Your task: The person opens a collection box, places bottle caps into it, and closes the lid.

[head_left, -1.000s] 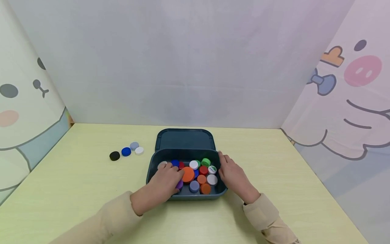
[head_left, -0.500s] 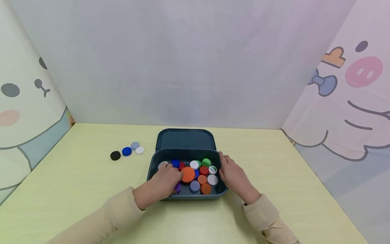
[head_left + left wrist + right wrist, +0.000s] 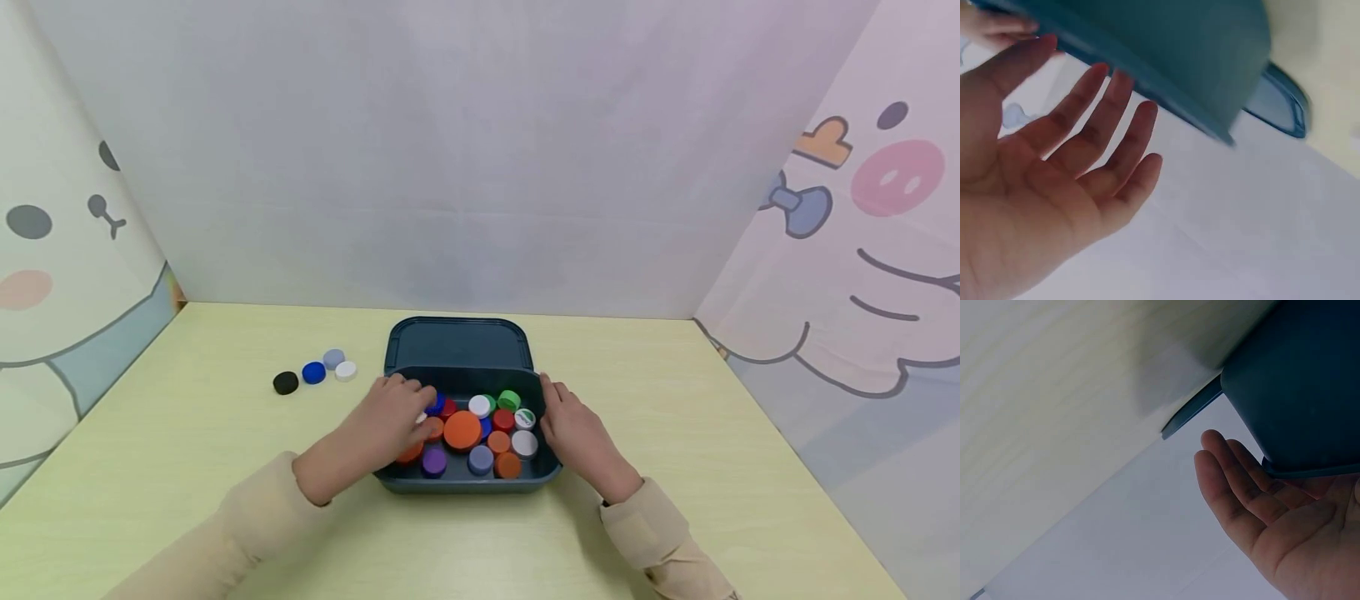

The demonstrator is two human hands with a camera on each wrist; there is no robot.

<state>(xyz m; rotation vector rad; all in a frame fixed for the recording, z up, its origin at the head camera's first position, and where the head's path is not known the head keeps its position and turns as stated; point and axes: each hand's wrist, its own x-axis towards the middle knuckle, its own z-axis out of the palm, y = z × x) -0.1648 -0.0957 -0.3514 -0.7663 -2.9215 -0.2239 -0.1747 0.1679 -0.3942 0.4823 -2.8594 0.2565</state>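
Observation:
Over the left side of a dark teal box (image 3: 468, 487) my left hand (image 3: 382, 421) hovers, covering that corner and some of the caps. The left wrist view shows its fingers loosely bent with nothing between them, near the box rim. My right hand (image 3: 581, 437) rests against the right rim of the box, fingers extended; part of it is hidden behind the rim in the right wrist view. Several plastic bottle caps lie in the box, among them a large orange cap (image 3: 462, 431), a purple cap (image 3: 434, 462), a green cap (image 3: 509, 401) and a white cap (image 3: 524, 444).
Behind the box lies its dark lid (image 3: 459, 342). Left of it on the table (image 3: 187, 417) are a black cap (image 3: 286, 382), a blue cap (image 3: 313, 372), a pale blue cap (image 3: 333, 359) and a white cap (image 3: 346, 371). A pale curtain (image 3: 450, 167) stands behind.
My left hand has lifted and shifted left and back from among the caps, uncovering the purple cap and orange caps at the left. The right hand stays at the rim.

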